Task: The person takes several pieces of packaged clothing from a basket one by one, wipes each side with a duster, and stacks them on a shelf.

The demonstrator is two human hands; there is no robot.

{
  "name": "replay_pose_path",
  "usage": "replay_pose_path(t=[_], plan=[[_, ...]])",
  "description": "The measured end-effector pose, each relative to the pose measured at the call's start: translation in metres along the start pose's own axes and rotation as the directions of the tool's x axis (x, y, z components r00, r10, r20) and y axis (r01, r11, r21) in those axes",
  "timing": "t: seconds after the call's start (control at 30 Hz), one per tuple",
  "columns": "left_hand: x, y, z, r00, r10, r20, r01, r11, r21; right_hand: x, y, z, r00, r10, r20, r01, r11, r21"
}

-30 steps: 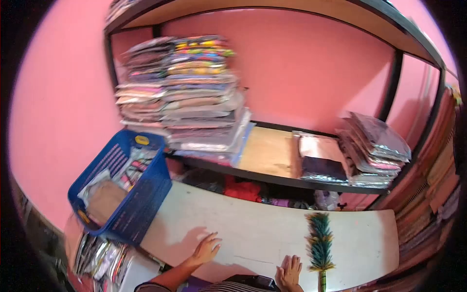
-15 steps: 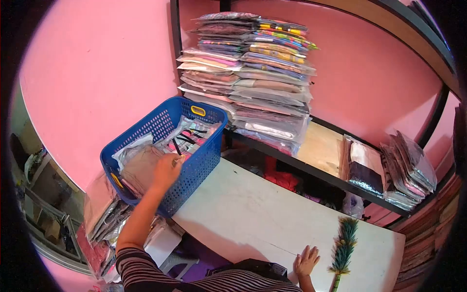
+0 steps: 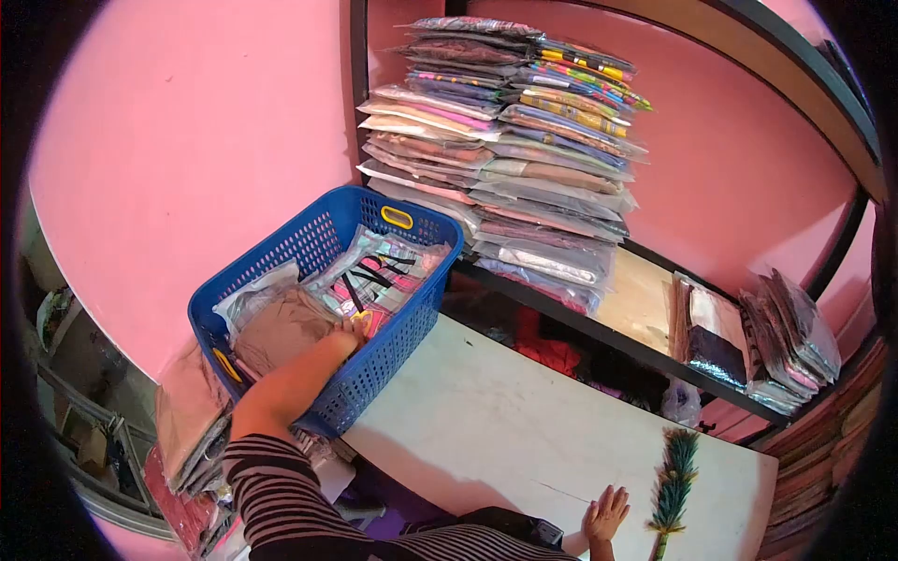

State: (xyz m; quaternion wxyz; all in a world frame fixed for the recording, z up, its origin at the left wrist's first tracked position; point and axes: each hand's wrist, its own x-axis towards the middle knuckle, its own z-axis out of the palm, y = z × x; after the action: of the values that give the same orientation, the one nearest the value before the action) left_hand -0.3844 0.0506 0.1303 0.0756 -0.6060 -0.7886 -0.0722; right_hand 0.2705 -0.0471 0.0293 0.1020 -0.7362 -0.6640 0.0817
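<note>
Left hand (image 3: 348, 329) down inside blue basket (image 3: 281, 257), fingers on the plastic-wrapped packets (image 3: 374, 280) there, at a pink-and-black one beside a brown packet (image 3: 281, 327). Grip unclear: fingertips hidden among the wrappers, cannot tell whether anything is pinched. Nothing lifted clear of the basket rim. Right hand (image 3: 606, 514) flat on white table (image 3: 524, 421), fingers spread, holding nothing.

Progress, judged from the layout: reach into the basket made, pick not yet shown. Basket well filled with packets. No packet on the bare table top, so sorting or moving looks barely begun.

Surroundings: basket perched at the table's left end, against the pink wall. Tall stack of wrapped packets (image 3: 505, 159) on the shelf (image 3: 636, 299) just behind and right of the basket. Smaller leaning pile (image 3: 776, 346) at the shelf's right end. More packets (image 3: 187, 439) heaped below the basket on the left. Green feather duster (image 3: 675, 481) lying on the table just right of the right hand.

In the way: basket wall around the left wrist; packets crowded tight, wrappers overlapping. Path across the table open apart from the duster.
</note>
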Motion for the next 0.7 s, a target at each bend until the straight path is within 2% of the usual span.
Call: replay_pose_path(t=[0.13, 0.17, 0.2, 0.23, 0.27, 0.3, 0.37, 0.4, 0.43, 0.5, 0.53, 0.57, 0.63, 0.7], plan=[[-0.028, 0.002, -0.001, 0.994, -0.012, -0.113, 0.017, 0.999, 0.045, 0.0, -0.002, 0.0, 1.0, 0.022, -0.013, -0.022, 1.0, 0.008], [-0.037, 0.006, -0.008, 0.995, -0.098, -0.028, 0.102, 0.952, 0.288, 0.0, -0.003, -0.002, 1.0, 0.021, -0.023, -0.021, 1.0, 0.008], [-0.041, 0.008, -0.012, 0.979, -0.201, 0.034, 0.154, 0.84, 0.52, -0.001, -0.005, -0.003, 0.999, 0.021, -0.03, -0.021, 1.0, 0.008], [-0.034, -0.002, -0.015, 0.98, -0.195, 0.035, 0.148, 0.838, 0.525, -0.001, -0.008, -0.002, 0.999, 0.026, -0.027, -0.026, 1.0, 0.014], [-0.02, -0.017, -0.023, 0.949, -0.185, 0.254, 0.074, 0.917, 0.391, -0.001, -0.009, -0.004, 0.999, 0.022, -0.03, -0.022, 1.0, 0.012], [-0.006, -0.025, -0.03, 0.877, -0.137, 0.461, 0.03, 0.972, 0.232, -0.002, -0.009, -0.006, 0.999, 0.018, -0.031, -0.018, 1.0, 0.006], [0.001, -0.014, -0.084, 0.833, -0.228, 0.505, 0.176, 0.973, 0.149, -0.001, -0.008, -0.008, 1.0, 0.024, -0.019, -0.024, 1.0, 0.0], [-0.002, -0.018, -0.1, 0.941, -0.156, 0.3, 0.13, 0.986, 0.104, -0.001, -0.006, -0.006, 1.0, 0.027, -0.009, -0.027, 1.0, 0.0], [-0.007, -0.023, -0.114, 0.994, -0.08, 0.076, 0.075, 0.995, 0.07, 0.001, -0.001, -0.001, 0.999, 0.031, -0.006, -0.031, 1.0, -0.002], [-0.011, -0.005, -0.151, 0.963, -0.187, -0.194, 0.192, 0.981, 0.006, 0.003, 0.01, 0.012, 0.998, 0.01, -0.054, -0.012, 0.999, -0.031], [-0.006, -0.004, -0.166, 0.943, -0.252, -0.218, 0.256, 0.967, -0.007, 0.003, 0.008, 0.011, 0.989, -0.048, -0.138, 0.047, 0.999, -0.006], [-0.001, -0.003, -0.181, 0.919, -0.313, -0.241, 0.317, 0.948, -0.021, 0.003, 0.009, 0.012, 0.99, -0.036, -0.136, 0.037, 0.999, 0.0], [0.0, 0.019, -0.223, 0.842, -0.181, -0.507, 0.143, 0.983, -0.114, 0.003, 0.014, 0.017, 0.991, -0.034, -0.132, 0.036, 0.999, 0.014], [0.008, 0.036, -0.253, 0.815, -0.263, -0.516, 0.025, 0.906, -0.423, 0.002, 0.017, 0.019, 0.991, -0.034, -0.13, 0.036, 0.999, 0.013]])
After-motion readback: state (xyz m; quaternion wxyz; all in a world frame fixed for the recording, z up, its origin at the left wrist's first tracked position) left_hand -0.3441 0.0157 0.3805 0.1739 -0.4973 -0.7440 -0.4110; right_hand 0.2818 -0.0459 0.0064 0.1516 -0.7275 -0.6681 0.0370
